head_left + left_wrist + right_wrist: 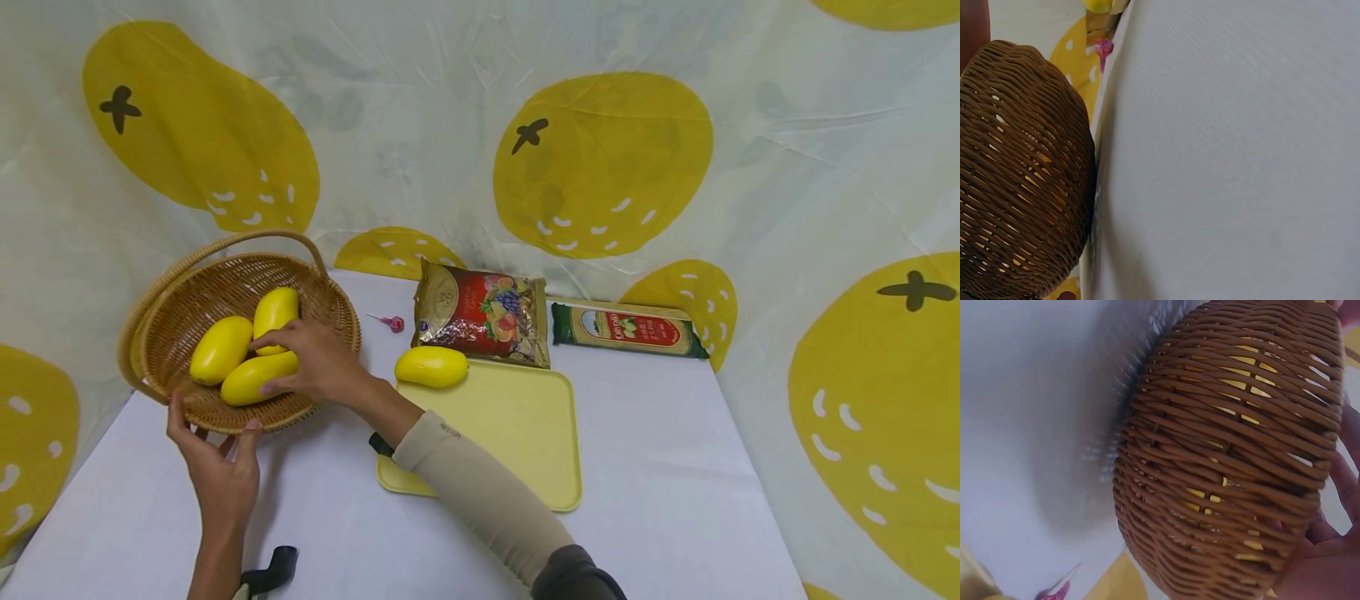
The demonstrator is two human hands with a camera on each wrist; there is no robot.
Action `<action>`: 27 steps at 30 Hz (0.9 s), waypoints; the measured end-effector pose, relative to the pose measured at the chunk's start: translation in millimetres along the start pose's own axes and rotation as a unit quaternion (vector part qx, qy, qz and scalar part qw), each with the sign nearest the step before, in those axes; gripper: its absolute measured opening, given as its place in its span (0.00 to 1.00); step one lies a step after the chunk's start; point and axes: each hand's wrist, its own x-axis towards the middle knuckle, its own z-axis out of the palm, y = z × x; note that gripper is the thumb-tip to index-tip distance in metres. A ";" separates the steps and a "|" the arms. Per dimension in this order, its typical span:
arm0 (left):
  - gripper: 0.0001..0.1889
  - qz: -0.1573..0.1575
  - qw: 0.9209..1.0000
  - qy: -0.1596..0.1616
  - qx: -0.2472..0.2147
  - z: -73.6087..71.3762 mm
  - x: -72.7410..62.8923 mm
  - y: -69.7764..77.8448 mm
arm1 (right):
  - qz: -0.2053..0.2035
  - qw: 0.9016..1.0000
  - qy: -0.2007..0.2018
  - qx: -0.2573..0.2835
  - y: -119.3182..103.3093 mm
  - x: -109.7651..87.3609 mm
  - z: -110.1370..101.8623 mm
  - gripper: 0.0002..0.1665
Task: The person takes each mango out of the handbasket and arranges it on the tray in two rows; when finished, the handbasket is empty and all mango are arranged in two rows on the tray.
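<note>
A wicker basket stands at the left of the table, tipped toward me. My left hand grips its near rim, thumb and fingers spread along the edge. Inside lie three yellow mangoes: a left one, a back one and a front one. Reaching over the basket's right side, my right hand holds the front mango between thumb and fingers. Both wrist views show mostly the woven outside of the basket, with yellow glimpsed through gaps in the right wrist view.
Another mango rests on the top left corner of a yellow tray. Behind the tray lie a red and gold candy bag and a long green-ended packet. A pink lollipop lies between basket and bag.
</note>
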 end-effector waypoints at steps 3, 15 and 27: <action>0.50 0.000 1.000 0.001 0.001 0.2 0.3 0.3 | -0.002 1.000 -0.019 0.000 -1.6 5.5 3.3 0.35; 0.50 -0.010 1.000 0.001 0.000 0.9 0.7 1.4 | -0.014 0.997 -0.065 -0.027 -1.9 26.7 13.4 0.36; 0.51 -0.003 1.000 0.005 0.000 0.2 0.6 0.8 | 0.008 0.991 -0.120 -0.054 -2.1 39.7 21.3 0.36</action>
